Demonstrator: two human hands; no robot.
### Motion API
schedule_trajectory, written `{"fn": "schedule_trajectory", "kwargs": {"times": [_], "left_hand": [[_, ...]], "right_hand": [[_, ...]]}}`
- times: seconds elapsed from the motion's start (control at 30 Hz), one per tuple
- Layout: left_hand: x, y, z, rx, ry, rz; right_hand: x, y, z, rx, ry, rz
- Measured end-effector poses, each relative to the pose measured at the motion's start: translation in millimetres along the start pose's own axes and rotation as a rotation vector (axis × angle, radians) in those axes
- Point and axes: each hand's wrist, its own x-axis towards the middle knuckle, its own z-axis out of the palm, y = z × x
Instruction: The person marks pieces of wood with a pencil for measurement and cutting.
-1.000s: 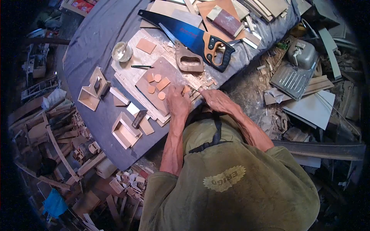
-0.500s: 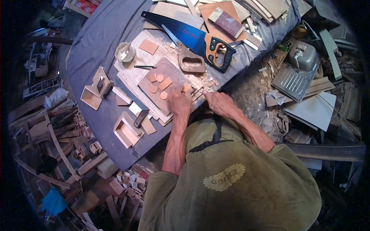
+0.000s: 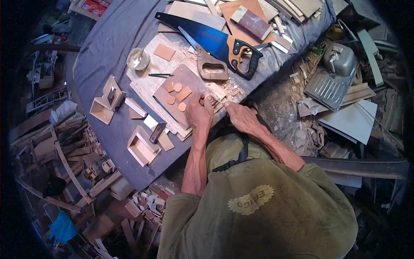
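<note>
My left hand [image 3: 200, 113] is closed near the board's front edge, pinching a small wooden piece that its fingers largely cover. Close on its right, my right hand [image 3: 241, 117] grips a thin, rod-like tool [image 3: 220, 102] whose tip points toward the left fingers; its handle is hidden in the fist. Beside the left hand, small orange-brown wooden discs [image 3: 177, 87] and a little rectangular block [image 3: 184, 93] lie on a brown board [image 3: 172, 103]. This rests on larger pale boards [image 3: 146, 77]. Wood shavings [image 3: 220, 88] are scattered just beyond both hands.
A blue-bladed handsaw [image 3: 202, 36] and a wooden-handled saw [image 3: 212, 69] lie beyond the hands. To the left are a jar [image 3: 138, 59], a pencil [image 3: 160, 75] and small wooden boxes [image 3: 143, 146]. A metal sink [image 3: 334, 82] and scrap wood lie on the floor at right.
My right hand has shifted slightly left, closer to the left hand, with the thin tool in it. The small piece in my left fingers shows less than before.
</note>
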Motion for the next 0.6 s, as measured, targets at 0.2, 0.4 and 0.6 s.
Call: {"fn": "schedule_trajectory", "kwargs": {"times": [0.2,0.4,0.6], "left_hand": [[1,6,-1,0.021,0.045,-0.037],[6,-5,3,-0.07,-0.011,-0.126],[13,0,1,0.018,-0.036,-0.201]], "right_hand": [[-1,0,7,-0.236,0.116,-0.083],[3,-3,-2,-0.233,0.191,-0.027],[9,-9,-17,-0.042,0.14,0.157]]}}
